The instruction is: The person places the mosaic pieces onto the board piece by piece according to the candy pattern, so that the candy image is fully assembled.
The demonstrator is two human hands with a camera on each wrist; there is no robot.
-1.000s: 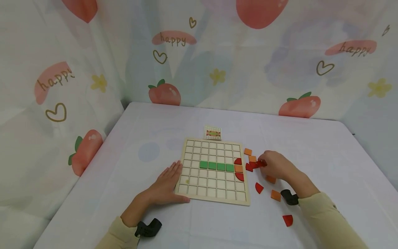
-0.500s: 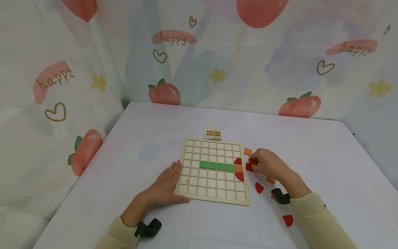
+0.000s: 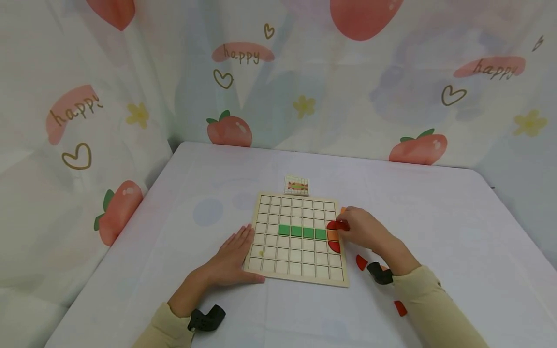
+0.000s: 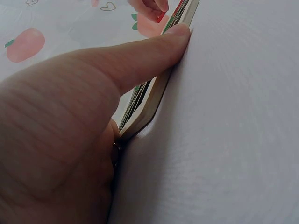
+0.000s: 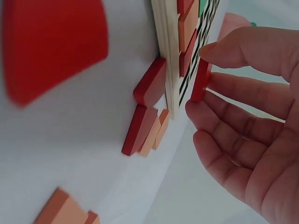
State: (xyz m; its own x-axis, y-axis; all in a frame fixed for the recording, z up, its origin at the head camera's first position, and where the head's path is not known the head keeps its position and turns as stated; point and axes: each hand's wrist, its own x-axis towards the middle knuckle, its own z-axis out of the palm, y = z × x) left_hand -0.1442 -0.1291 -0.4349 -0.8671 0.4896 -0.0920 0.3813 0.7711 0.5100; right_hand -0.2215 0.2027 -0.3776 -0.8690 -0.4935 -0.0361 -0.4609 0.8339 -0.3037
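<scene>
A wooden grid board (image 3: pixel 283 254) lies on the table, with a row of green square tiles (image 3: pixel 296 233) across it, then an orange square tile (image 3: pixel 332 235) and red quarter-circle tiles (image 3: pixel 334 247) at its right edge. My left hand (image 3: pixel 230 256) rests against the board's near left corner, fingers straight along the left side and thumb at the front edge. Over the right edge, my right hand (image 3: pixel 367 232) pinches a red tile (image 5: pixel 202 80) between thumb and fingertips. In the right wrist view that tile is held on edge, above the board's surface; its full outline is hidden.
A small pattern card (image 3: pixel 297 185) lies just beyond the board. Loose red tiles (image 3: pixel 361 262) are scattered to its right, partly hidden by the right arm. Red (image 5: pixel 150 86) and orange tiles (image 5: pixel 150 140) lie close along the board's side. A printed curtain (image 3: pixel 348 96) hangs behind the table.
My right hand has moved left from the loose tiles to the board's right edge, carrying a red tile it picked up there. My left hand stays where it was.
</scene>
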